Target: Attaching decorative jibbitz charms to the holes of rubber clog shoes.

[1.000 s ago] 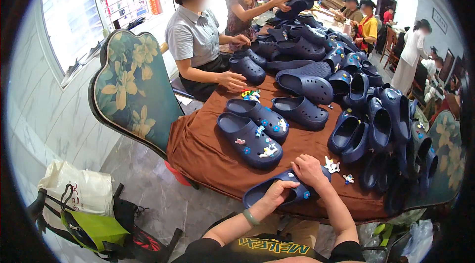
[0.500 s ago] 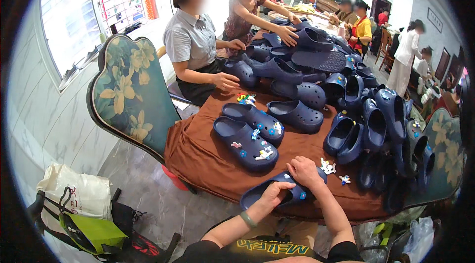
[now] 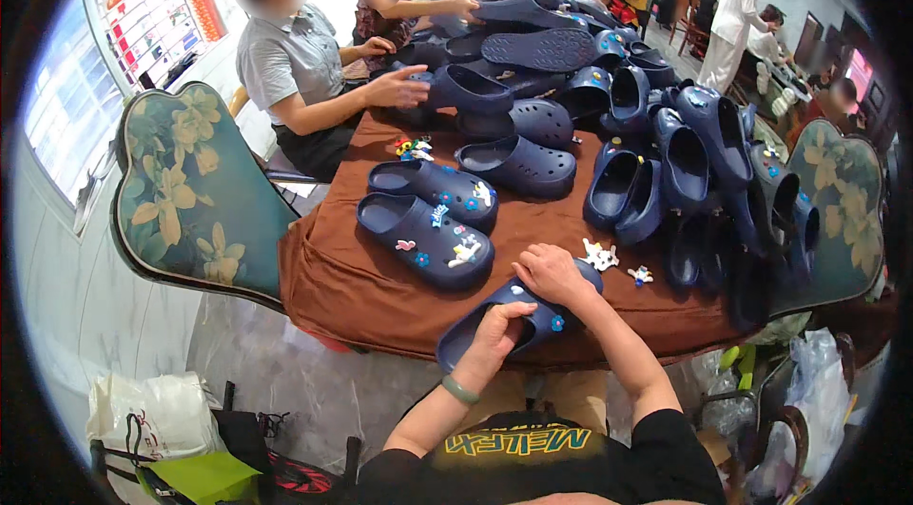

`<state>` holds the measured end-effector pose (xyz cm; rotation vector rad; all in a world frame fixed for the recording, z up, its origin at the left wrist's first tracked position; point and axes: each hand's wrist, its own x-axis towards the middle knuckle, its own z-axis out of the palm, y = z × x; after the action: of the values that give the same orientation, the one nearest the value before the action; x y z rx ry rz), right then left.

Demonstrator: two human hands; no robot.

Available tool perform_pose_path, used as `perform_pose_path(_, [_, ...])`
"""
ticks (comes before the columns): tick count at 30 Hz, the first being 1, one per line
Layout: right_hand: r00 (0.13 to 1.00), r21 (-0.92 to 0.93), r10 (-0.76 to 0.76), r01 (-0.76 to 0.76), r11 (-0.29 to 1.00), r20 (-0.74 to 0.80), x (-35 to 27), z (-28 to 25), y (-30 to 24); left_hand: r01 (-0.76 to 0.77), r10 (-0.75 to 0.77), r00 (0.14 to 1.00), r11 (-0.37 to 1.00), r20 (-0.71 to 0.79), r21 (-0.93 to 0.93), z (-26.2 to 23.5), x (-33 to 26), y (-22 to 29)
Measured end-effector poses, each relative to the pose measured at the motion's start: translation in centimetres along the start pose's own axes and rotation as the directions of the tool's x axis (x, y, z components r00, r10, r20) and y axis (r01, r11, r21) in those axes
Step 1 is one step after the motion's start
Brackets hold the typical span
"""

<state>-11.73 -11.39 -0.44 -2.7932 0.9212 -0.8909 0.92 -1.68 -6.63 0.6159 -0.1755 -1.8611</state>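
Observation:
At the near table edge I have a navy blue clog (image 3: 455, 341) lying tilted, its toe to the right. My left hand (image 3: 496, 332) grips the clog's near side, thumb over the upper by the opening. Fingers curled, my right hand (image 3: 552, 272) presses on the toe part and hides much of it. A blue flower charm (image 3: 557, 322) and a small white charm show on the upper. Just beyond my right hand lie white figure charms (image 3: 599, 256) and a smaller charm (image 3: 641, 275). Left of them stands a decorated navy clog (image 3: 423, 241) beside its mate (image 3: 442, 195).
A brown cloth (image 3: 328, 267) covers the table. Undecorated clogs (image 3: 518, 167) and a large heap of clogs (image 3: 685, 163) fill its far and right parts. Colourful charms (image 3: 413, 149) lie near a co-worker in a grey shirt (image 3: 281, 67). Floral chairs (image 3: 195, 191) flank the table.
The whole view has shifted, so the table sits higher and further left. The grey-shirted co-worker's hand has lifted near the clogs. My hands keep their hold on the clog.

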Motion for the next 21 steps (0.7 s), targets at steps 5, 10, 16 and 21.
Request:
perform_pose_path(5, [1.000, -0.012, 0.000, 0.000, 1.000, 0.016, -0.2, 0.0, 0.1, 0.023, -0.023, 0.999, 1.000, -0.037, 0.002, -0.1, -0.1, -0.1])
perform_pose_path(10, [0.998, -0.027, 0.038, -0.036, 0.999, 0.058, -0.3, -0.3, 0.0, 0.017, -0.017, 1.000, 1.000, -0.016, -0.001, 0.8, -0.5, 0.0])
perform_pose_path(16, [0.999, 0.021, -0.018, 0.017, 1.000, 0.040, -0.1, 0.0, 0.6, -0.015, 0.015, 1.000, 1.000, 0.011, 0.011, 1.4, -0.6, 0.4])
perform_pose_path(21, [1.000, 0.046, -0.008, 0.008, 0.999, -0.004, -0.4, 0.1, 0.9, -0.046, 0.046, 0.999, 0.999, -0.022, 0.004, 2.4, -1.1, 0.6])
